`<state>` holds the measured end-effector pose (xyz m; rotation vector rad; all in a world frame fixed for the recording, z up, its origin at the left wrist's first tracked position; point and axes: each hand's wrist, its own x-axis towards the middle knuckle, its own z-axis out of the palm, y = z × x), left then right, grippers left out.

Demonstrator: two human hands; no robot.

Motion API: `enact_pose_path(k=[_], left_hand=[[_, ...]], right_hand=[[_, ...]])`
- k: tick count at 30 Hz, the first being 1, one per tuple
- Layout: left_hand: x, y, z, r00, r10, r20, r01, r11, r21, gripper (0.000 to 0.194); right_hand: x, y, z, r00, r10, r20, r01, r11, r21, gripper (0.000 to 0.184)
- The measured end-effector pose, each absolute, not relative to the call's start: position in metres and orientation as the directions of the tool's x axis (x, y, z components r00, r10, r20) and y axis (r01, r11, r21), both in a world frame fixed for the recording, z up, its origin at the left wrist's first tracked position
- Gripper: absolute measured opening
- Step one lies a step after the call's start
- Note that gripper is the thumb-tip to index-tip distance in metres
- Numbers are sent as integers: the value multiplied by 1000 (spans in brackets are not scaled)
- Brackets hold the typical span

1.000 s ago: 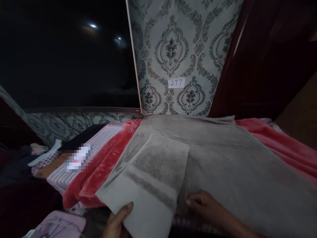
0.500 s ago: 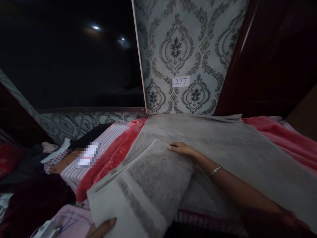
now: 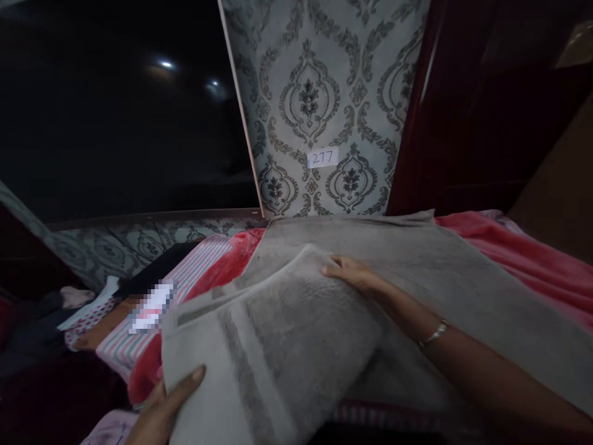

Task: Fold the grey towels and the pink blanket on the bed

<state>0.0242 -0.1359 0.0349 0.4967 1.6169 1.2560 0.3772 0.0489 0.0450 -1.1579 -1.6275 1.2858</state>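
A grey towel (image 3: 301, 327) with paler bands near one end is spread before me, its near part lifted and folded over. My left hand (image 3: 162, 405) grips the pale end at lower left, thumb on top and the other fingers hidden beneath. With fingers bent, my right hand (image 3: 354, 272) pinches the raised upper edge. A silvery bracelet (image 3: 435, 332) circles that wrist. The towel's far part lies flat under and beyond my right arm.
Red plush cloth (image 3: 523, 253) shows on both sides of the towel. To the left lie a striped cloth (image 3: 189, 262) and a dark pile of clothes (image 3: 46, 346). Behind stand a large black screen (image 3: 130, 123) and patterned wallpaper (image 3: 308, 93) bearing a paper label (image 3: 323, 157).
My left hand has risen with the towel's banded end. My right hand has shifted slightly right and lifted the edge into a peak. The view has turned a little to the right.
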Motion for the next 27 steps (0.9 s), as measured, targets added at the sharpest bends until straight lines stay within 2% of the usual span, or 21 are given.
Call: enact_pose_path(k=[4, 6, 9, 12, 15, 18, 20, 21, 23, 24, 27], left_hand=[[39, -72, 77, -184, 938, -292, -113, 275, 955, 77], [55, -29, 86, -33, 971, -238, -66, 236, 970, 72], [89, 30, 77, 94, 980, -174, 11, 174, 985, 68], [120, 64, 50, 200, 953, -228, 187, 191, 964, 69], [129, 78, 24, 185, 954, -234, 438, 133, 889, 62], [121, 81, 15, 81, 981, -176, 609, 91, 788, 52], [119, 82, 18, 0, 996, -92, 696, 66, 715, 54], [122, 82, 20, -8, 1000, -14, 761, 15, 648, 57], [140, 83, 25, 102, 984, 143, 876, -157, 457, 58], [153, 83, 27, 203, 961, 186, 899, -258, 353, 57], [195, 84, 24, 421, 888, 185, 878, -450, 165, 57]], right_hand=[[447, 19, 82, -92, 992, 82, 133, 94, -987, 57], [480, 9, 82, 26, 995, 95, 97, 92, -991, 55], [514, 2, 48, 219, 976, 7, 39, -1, -999, 48], [528, -1, -12, 343, 921, -184, -16, -190, -982, 44], [535, -2, -56, 372, 917, -145, -9, -152, -988, 42], [544, -2, -60, 376, 924, -68, 144, -130, -981, 38], [543, 0, -45, 428, 903, 44, 377, -134, -916, 41], [537, 2, -35, 437, 887, 149, 512, -109, -852, 46], [512, 7, -16, 346, 861, 373, 737, -3, -676, 55], [493, 10, -9, 245, 870, 428, 797, 71, -599, 57], [423, 17, 0, -135, 914, 383, 852, 305, -427, 63]])
